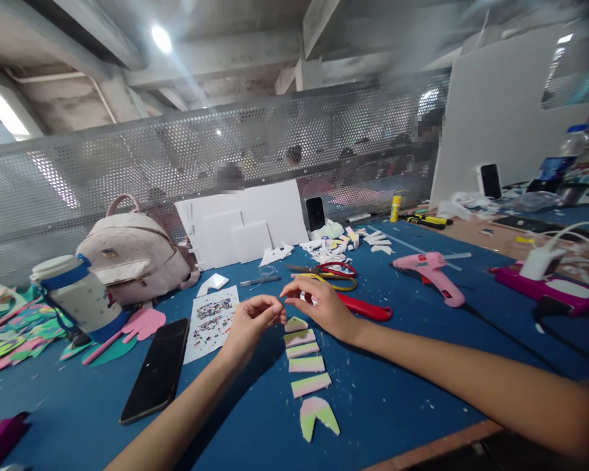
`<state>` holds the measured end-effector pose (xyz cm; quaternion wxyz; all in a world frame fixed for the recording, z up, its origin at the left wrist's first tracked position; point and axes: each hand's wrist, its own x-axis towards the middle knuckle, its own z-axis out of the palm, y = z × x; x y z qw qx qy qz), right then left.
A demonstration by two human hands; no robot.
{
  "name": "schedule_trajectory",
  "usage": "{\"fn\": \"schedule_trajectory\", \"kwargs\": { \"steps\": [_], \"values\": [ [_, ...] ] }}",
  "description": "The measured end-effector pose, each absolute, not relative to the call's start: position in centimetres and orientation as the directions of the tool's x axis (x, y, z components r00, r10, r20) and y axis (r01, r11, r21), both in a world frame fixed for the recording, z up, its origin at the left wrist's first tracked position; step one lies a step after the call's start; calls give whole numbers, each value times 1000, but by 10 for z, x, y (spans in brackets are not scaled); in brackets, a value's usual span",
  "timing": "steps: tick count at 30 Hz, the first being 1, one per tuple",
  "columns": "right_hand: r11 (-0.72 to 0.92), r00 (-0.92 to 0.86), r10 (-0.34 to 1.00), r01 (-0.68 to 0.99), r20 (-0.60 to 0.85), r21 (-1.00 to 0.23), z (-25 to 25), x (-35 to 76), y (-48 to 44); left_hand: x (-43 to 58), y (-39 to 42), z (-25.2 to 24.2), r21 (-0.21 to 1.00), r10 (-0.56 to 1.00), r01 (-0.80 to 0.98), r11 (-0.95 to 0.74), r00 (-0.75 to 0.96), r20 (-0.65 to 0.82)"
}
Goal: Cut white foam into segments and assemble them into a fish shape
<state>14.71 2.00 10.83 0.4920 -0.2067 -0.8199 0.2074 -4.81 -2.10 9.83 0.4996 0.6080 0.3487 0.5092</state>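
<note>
My left hand (258, 320) is closed, thumb against curled fingers; anything in the pinch is too small to make out. Its fingertips almost meet those of my right hand (326, 309), whose thumb and forefinger come together in a loose pinch. A small white bit shows within the curve of the right hand, but I cannot tell whether it is held. Below both hands, several green-and-pink foam strips (307, 364) lie in a column, spaced apart. A notched tail-shaped foam piece (319, 417) lies at the near end. Scissors (346, 269) and a red utility knife (368, 307) lie beyond the right hand.
A pink hot glue gun (434, 271) lies right, near a purple power strip (550, 288). On the left are a black phone (156, 369), a speckled printed sheet (211, 324), a tumbler (78, 297) and a backpack (137, 252). White foam scraps (326, 250) lie behind the scissors.
</note>
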Motion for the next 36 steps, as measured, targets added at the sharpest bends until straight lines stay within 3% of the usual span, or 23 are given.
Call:
{"fn": "schedule_trajectory", "kwargs": {
  "steps": [19,26,36],
  "values": [
    [826,-546,561,324,622,-461,110,147,24,-50,-17,98,973,960,-11,-231,161,230],
    [787,-563,603,306,565,-536,107,144,15,-53,-14,95,978,973,-24,-209,92,210],
    [671,-539,685,203,491,-713,103,139,16,-52,-15,93,969,970,-216,-119,181,160]
  ]
}}
